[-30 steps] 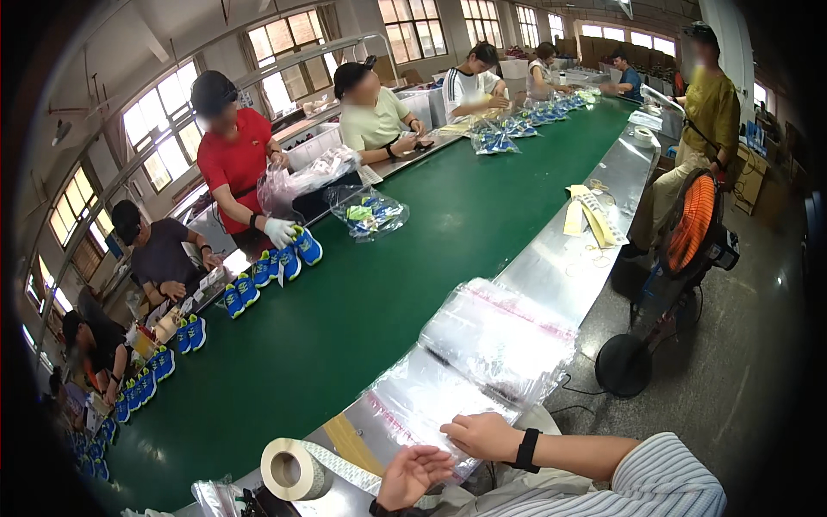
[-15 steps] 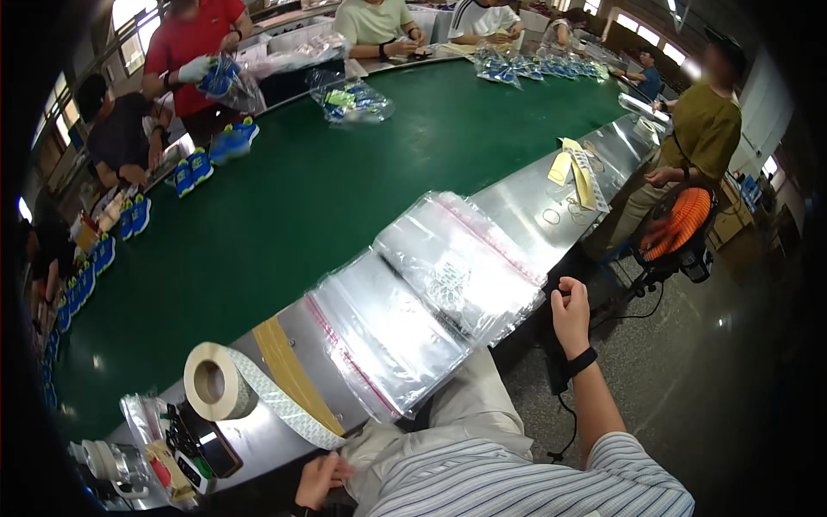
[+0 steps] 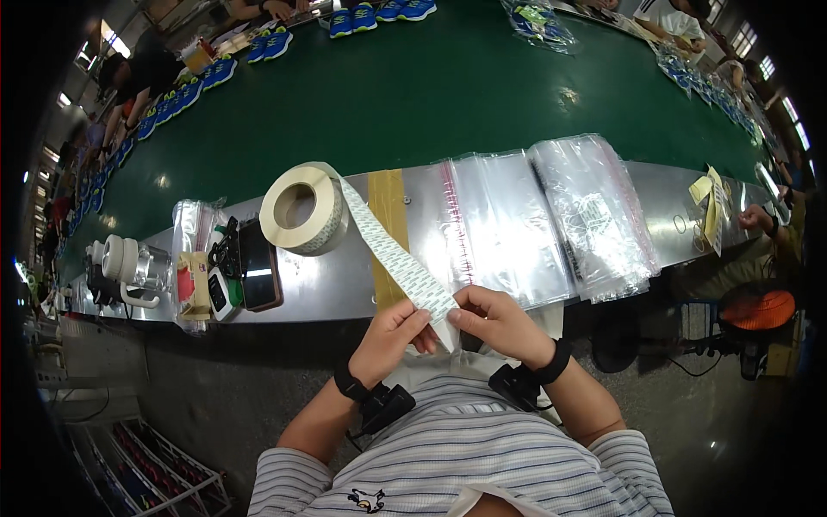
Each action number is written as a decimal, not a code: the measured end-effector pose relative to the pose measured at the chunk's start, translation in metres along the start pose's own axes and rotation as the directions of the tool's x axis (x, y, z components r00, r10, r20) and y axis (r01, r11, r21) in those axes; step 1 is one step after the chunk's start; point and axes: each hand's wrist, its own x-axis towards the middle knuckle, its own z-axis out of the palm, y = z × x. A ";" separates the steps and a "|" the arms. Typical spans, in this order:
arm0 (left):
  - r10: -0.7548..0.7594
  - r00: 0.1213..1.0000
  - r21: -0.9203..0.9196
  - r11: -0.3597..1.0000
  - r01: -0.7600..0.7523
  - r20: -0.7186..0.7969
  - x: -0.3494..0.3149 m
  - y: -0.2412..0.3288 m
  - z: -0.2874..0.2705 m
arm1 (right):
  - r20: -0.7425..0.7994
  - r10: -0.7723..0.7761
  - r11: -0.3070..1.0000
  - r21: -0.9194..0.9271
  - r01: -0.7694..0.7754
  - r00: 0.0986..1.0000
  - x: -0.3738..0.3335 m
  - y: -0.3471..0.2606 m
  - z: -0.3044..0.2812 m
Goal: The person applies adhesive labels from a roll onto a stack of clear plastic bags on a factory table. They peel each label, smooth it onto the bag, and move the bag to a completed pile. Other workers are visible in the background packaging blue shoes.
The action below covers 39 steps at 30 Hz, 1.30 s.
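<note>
My left hand (image 3: 398,336) and my right hand (image 3: 502,326) are close together at the front edge of the metal table, thumbs pressed over fingers. Between them they pinch the free end of a label strip (image 3: 394,260), white with rows of small green print. The strip runs down from a large label roll (image 3: 274,226) that stands on the table to the left. Just beyond my right hand lies a stack of clear plastic bags (image 3: 504,228) with a pinkish-red edge. A second stack of clear bags (image 3: 594,220) overlaps it on the right.
Brown tape (image 3: 388,202) crosses the metal ledge. Left of the roll lie a phone (image 3: 261,271), a small box (image 3: 195,289) and a clear jug (image 3: 146,265). Blue shoes (image 3: 353,21) line the far side of the green belt (image 3: 413,95). An orange fan (image 3: 758,308) stands at right.
My view has swung to the left. Both hands, apart and off the strip before, have come together and taken hold of the label strip's end, which is now lifted.
</note>
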 end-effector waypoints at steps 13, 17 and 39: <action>0.491 0.870 0.874 0.444 -0.198 -0.052 0.018 -0.001 0.049 | -0.109 -0.544 0.738 -0.533 0.413 0.832 0.031 0.048 -0.013; 0.235 0.951 0.872 0.486 0.063 -0.199 0.020 -0.024 0.007 | -0.029 -0.650 0.449 -0.821 0.353 0.759 0.034 0.058 -0.014; 0.018 0.907 -0.557 0.784 -0.274 -0.422 0.052 0.000 -0.098 | 0.022 -0.223 0.963 -0.151 0.223 0.975 -0.035 0.008 -0.053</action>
